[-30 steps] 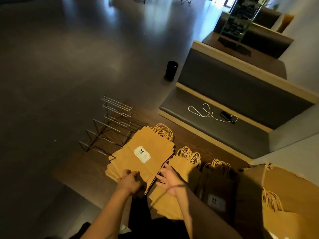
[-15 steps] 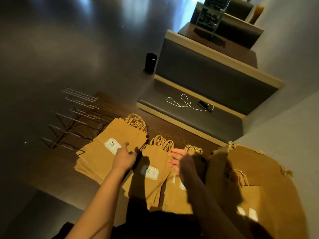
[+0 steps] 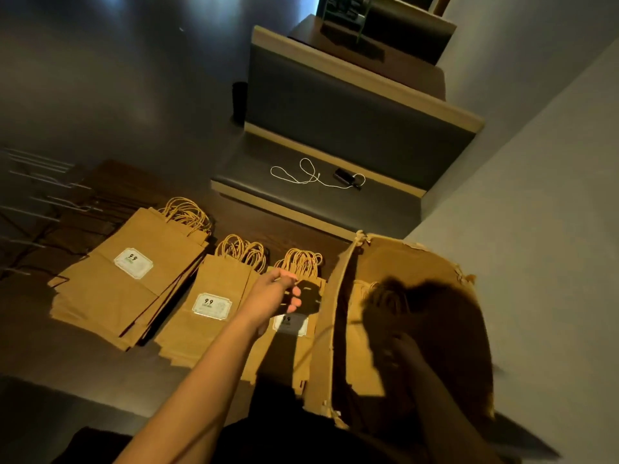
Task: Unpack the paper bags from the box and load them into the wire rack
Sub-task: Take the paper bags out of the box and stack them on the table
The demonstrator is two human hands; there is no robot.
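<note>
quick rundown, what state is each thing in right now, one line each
cardboard box: open, flaps torn, bags inside
left stack of bags: flat on the table, fanned
middle stack: flat, label up
right stack: flat against the box
wire rack: no bags in it
left hand: above the right stack, fingers curled
right hand: inside the box, in shadow, grip unclear
white cable: loose on the bench

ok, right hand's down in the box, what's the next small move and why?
Probably close the right hand on the bags inside the box and lift them out. Three stacks already lie on the table, the wire rack looks empty, and the left hand hovers over the nearest stack.
</note>
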